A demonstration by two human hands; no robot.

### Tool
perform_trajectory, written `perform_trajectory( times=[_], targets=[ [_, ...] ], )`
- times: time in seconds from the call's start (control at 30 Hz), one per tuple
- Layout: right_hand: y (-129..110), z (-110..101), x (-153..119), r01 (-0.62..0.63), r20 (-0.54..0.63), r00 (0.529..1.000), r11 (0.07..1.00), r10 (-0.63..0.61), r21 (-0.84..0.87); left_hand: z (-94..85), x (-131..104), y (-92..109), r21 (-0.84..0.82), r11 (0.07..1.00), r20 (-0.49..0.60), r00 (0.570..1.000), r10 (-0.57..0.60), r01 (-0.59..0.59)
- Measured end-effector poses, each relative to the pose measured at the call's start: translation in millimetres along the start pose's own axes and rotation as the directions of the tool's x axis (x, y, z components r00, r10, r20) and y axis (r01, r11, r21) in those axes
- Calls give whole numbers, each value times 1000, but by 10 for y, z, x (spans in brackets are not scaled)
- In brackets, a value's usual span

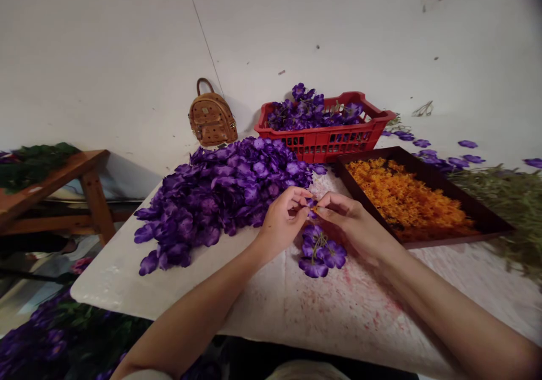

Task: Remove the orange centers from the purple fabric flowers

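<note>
Basically, head view: left hand's (pixel 284 217) fingers pinch a small purple flower (pixel 312 204); right hand's (pixel 354 221) fingers close on an orange bit (pixel 315 208) at its middle. Tip-to-tip grip, probably because the parts are tiny and need steadying from both sides. Flower is over the table (pixel 262 295), between petal pile (pixel 220 193) on the left and dark tray (pixel 368 208) of orange florets (pixel 406 196) on the right, likely so stock stays near each hand. Stemmed blooms (pixel 332 254) lie just nearer the body. Red crate (pixel 315 154) stands behind, seemingly clear of the work.
</note>
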State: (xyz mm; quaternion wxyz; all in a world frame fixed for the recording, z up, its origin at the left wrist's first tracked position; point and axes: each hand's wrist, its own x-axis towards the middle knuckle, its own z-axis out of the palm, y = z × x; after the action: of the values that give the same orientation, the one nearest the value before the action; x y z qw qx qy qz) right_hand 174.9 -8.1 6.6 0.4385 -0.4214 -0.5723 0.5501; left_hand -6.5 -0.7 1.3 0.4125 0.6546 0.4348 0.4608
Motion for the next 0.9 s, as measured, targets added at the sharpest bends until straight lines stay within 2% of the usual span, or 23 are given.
perform_trajectory(
  times=[0.37,0.57,0.77,0.83,0.9],
  targets=[
    [97,8,66,200,-77,970,936,-230,-289,41,-5,0,-178,982,-2,998,-56,55],
    [100,34,56,185,-85,971,925,-224,-331,58,-9,-6,-208,976,4,998,-60,60],
    [94,37,41,187,-43,976,929,-212,-320,76,-26,0,-279,958,18,998,-58,61],
    [88,31,30,179,-52,979,950,-199,-255,58,-22,16,-308,948,25,996,-84,87],
    [74,23,17,119,-67,990,986,-127,-118,33,-14,29,-314,944,-8,994,-112,104]
  ],
)
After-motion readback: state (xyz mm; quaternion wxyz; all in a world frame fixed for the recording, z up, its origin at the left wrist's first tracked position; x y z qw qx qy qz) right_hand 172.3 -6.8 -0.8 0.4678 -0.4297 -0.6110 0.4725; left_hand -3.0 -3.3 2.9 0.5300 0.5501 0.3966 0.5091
